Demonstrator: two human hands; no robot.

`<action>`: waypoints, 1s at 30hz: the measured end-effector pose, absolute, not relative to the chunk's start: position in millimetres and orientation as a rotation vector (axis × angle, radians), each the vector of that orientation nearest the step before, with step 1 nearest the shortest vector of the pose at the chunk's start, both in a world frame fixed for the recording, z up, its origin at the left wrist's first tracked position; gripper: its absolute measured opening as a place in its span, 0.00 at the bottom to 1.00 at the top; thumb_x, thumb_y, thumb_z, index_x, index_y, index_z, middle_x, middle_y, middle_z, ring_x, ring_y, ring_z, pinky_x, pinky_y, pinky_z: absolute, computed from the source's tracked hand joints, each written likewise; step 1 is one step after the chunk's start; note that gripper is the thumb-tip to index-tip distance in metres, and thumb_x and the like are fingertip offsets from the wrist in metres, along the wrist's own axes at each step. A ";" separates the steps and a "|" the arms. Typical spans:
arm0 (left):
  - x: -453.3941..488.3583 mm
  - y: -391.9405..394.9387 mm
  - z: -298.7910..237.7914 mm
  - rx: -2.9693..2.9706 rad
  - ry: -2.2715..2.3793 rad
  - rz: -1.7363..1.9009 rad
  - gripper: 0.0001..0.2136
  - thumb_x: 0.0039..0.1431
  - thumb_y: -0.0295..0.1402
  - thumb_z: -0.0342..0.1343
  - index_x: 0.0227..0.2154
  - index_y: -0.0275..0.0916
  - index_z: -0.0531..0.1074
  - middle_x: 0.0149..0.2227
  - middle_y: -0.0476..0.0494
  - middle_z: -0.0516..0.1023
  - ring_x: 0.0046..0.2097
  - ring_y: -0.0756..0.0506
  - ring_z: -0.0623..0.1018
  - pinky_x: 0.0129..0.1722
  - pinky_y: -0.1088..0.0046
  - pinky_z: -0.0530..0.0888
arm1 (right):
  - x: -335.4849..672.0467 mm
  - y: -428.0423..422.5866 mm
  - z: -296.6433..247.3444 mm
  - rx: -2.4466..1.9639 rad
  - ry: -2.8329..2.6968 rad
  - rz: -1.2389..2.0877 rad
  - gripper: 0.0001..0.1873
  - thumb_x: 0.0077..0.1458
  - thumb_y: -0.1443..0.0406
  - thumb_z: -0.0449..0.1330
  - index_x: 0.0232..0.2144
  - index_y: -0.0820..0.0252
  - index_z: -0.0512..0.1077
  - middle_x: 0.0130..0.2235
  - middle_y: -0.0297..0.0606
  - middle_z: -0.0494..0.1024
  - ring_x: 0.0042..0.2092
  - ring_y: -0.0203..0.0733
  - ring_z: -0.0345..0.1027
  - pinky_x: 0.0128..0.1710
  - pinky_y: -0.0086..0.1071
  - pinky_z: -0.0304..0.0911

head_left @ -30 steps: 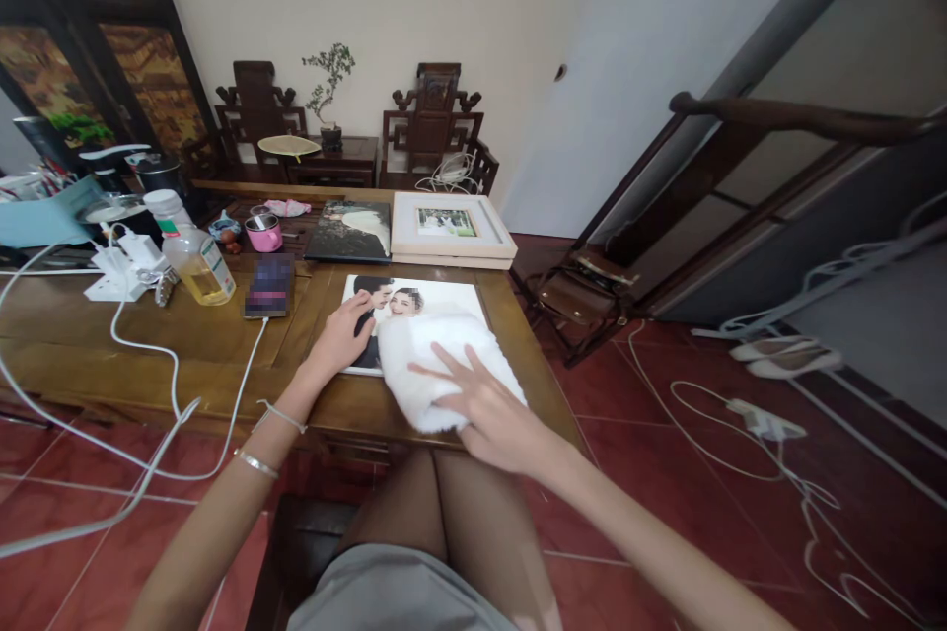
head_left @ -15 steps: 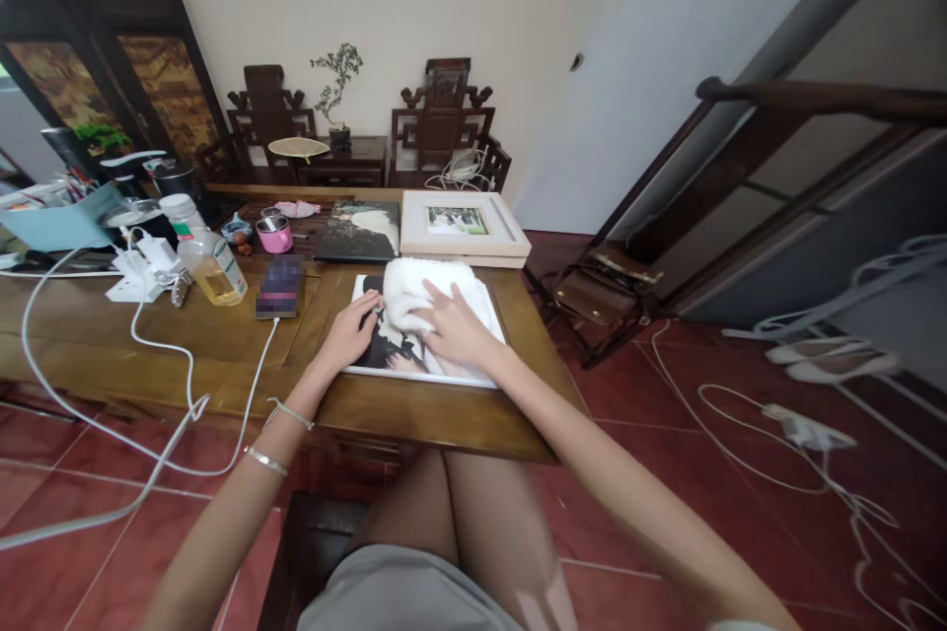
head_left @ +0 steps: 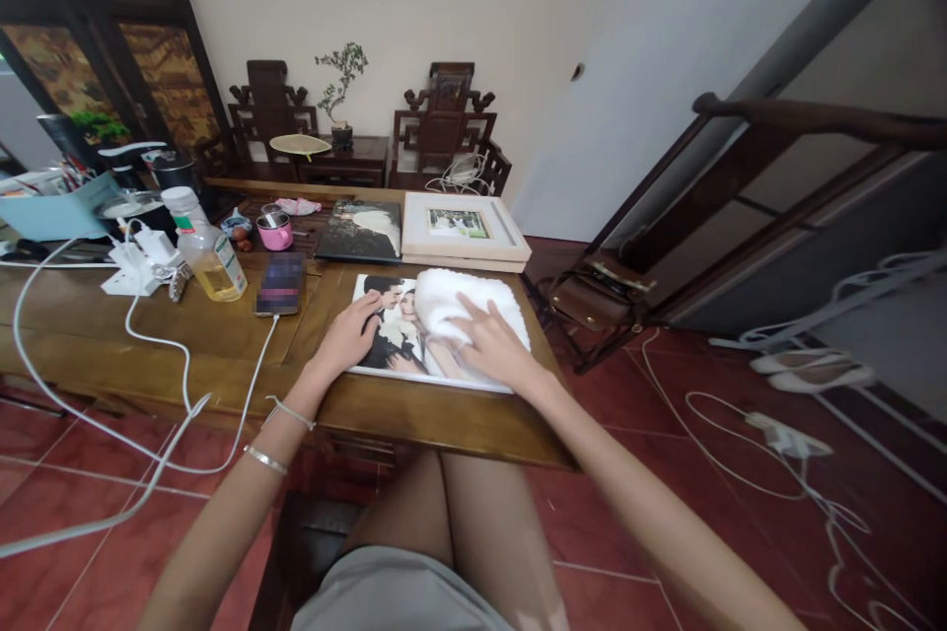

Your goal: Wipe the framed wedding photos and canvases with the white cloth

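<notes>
A large glossy wedding photo print (head_left: 396, 335) lies flat on the wooden table (head_left: 184, 345) in front of me. My left hand (head_left: 347, 340) rests on the print's left edge, fingers spread flat. My right hand (head_left: 492, 345) presses a folded white towel (head_left: 466, 301) onto the print's upper right part, fingers stretched over the cloth.
Behind the print lie a dark photo album (head_left: 362, 229) and a cream picture frame (head_left: 463, 229). To the left are a phone (head_left: 281, 284) on a white cable, an oil bottle (head_left: 209, 254), a pink cup (head_left: 274, 232) and a power strip (head_left: 137, 266). Wooden chairs stand at the wall; cables cross the red floor.
My right hand swept the towel from the print's near edge up to its top, then across to the upper right. My left hand stayed on the left edge.
</notes>
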State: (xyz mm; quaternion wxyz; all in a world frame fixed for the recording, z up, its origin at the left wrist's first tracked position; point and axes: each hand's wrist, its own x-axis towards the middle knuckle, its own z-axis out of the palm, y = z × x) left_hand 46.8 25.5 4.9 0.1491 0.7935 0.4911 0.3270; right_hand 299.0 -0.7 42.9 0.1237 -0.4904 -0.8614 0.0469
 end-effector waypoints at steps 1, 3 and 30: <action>46.6 25.4 4.5 2.279 1.412 0.942 0.19 0.63 0.32 0.44 0.54 0.38 0.69 0.61 0.41 0.67 0.63 0.44 0.65 0.64 0.61 0.60 | 294.4 12.6 43.3 -1.492 -2.478 0.118 0.21 0.58 0.67 0.50 0.52 0.63 0.71 0.60 0.54 0.65 0.67 0.56 0.44 0.61 0.62 0.40; 46.5 25.5 4.8 2.267 1.404 0.949 0.19 0.63 0.33 0.43 0.54 0.38 0.70 0.61 0.41 0.66 0.63 0.44 0.64 0.64 0.61 0.60 | 279.7 31.9 45.8 -1.594 -2.417 0.094 0.21 0.60 0.66 0.49 0.53 0.62 0.70 0.58 0.52 0.68 0.66 0.58 0.44 0.59 0.64 0.41; 51.7 22.4 9.9 2.307 1.351 0.930 0.19 0.64 0.34 0.45 0.54 0.38 0.70 0.60 0.40 0.68 0.63 0.42 0.64 0.63 0.58 0.61 | 314.4 -5.1 37.0 -1.525 -2.286 0.276 0.20 0.59 0.66 0.47 0.50 0.59 0.71 0.60 0.49 0.66 0.66 0.55 0.47 0.61 0.61 0.41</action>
